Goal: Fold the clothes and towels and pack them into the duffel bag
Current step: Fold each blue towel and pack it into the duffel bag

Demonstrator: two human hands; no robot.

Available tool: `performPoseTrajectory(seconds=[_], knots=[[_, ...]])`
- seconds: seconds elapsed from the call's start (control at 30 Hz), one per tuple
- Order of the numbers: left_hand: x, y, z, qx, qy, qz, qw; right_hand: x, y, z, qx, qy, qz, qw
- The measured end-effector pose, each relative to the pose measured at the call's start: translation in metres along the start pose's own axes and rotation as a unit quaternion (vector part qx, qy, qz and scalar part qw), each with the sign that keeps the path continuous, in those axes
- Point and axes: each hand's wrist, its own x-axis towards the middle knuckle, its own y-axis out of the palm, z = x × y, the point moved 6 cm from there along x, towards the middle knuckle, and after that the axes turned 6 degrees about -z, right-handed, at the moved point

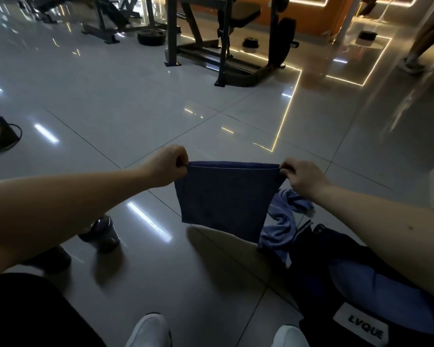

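under my left forearm a dark bottle (102, 234) stands on the floor (161, 116), out of the way of the folding. my left hand (167, 166) pinches the left top corner of the dark blue towel (223, 199) between thumb and curled fingers. my right hand (305, 179) pinches the right top corner the same way, so the top edge is pulled taut between my hands and the cloth hangs flat, clear of the floor. i judge i hold it up like this so its own weight smooths it and squares the edges for the next fold. the top edge seems to show two layers, so it may be folded once already.

just below my right hand a crumpled light blue cloth (281, 221) lies on the floor, partly hidden behind the towel and not yet folded. lower still, under my right forearm, the black duffel bag (311, 259) lies open with something blue inside, near enough that the towel can go straight in once folded.
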Motion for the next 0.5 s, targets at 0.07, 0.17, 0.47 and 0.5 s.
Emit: performPoseTrajectory(seconds=[0.07, 0.17, 0.47, 0.5], knots=[[-0.0002, 0.0000, 0.0002, 0.021, 0.011, 0.008, 1.000, 0.0005, 0.0010, -0.0004, 0.006, 0.002, 0.003, 1.000], [0.0009, -0.0019, 0.0013, 0.041, 0.014, 0.006, 0.999, 0.0009, 0.0011, 0.0009, 0.015, 0.000, 0.001, 1.000], [0.0077, -0.0078, 0.0054, 0.057, -0.006, 0.010, 0.998, 0.0037, 0.0035, 0.0037, -0.003, -0.013, 0.008, 1.000], [0.0085, -0.0075, 0.0048, 0.047, -0.014, 0.003, 0.999, 0.0054, 0.0044, 0.0039, -0.013, -0.014, 0.013, 1.000]])
